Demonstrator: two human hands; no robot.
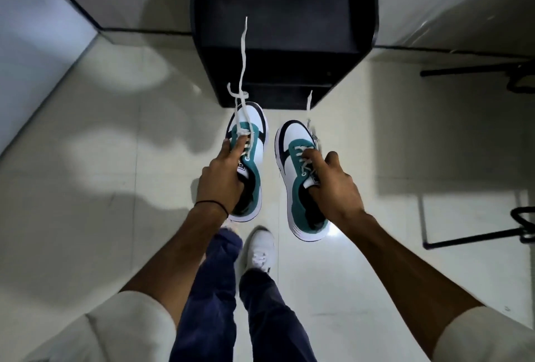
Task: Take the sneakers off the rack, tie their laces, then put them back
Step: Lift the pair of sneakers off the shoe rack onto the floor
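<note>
Two white-and-teal sneakers, left (248,156) and right (298,176), each clutched by a hand's grip, left hand (220,179), right hand (335,187), laces (242,72) untied, glossy pale tiled floor (115,187), black shoe rack (283,28) ahead.

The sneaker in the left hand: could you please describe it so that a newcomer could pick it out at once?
Start at the black rack against the wall; just in front of it two green-and-white sneakers hang over the pale floor. The one in the left hand is the left sneaker. Unlike its twin, a long loose lace flies from it across the rack.
</note>
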